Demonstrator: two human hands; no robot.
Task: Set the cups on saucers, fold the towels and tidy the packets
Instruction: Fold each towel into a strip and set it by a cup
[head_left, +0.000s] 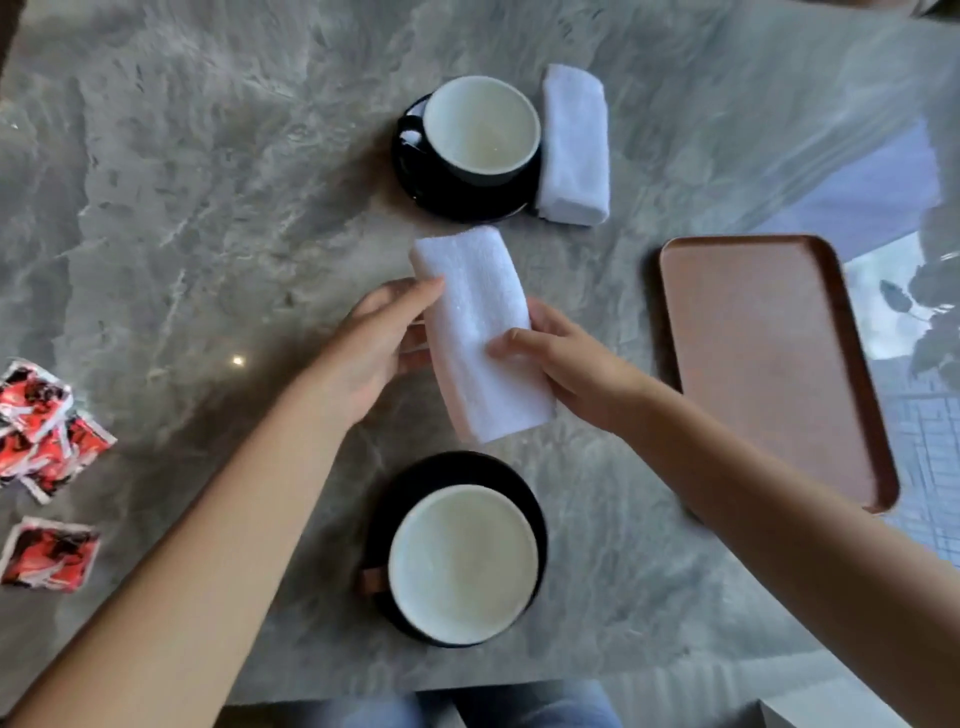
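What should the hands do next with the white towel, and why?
Probably lay the folded towel on the table just right of the near cup. The left hand and the right hand hold it already folded; the far cup has a second towel lying at its right side, while the near cup has none beside it.

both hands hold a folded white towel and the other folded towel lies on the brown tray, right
No: in the head view the other folded white towel lies on the grey marble table beside the far black saucer, not on the brown rectangular tray.
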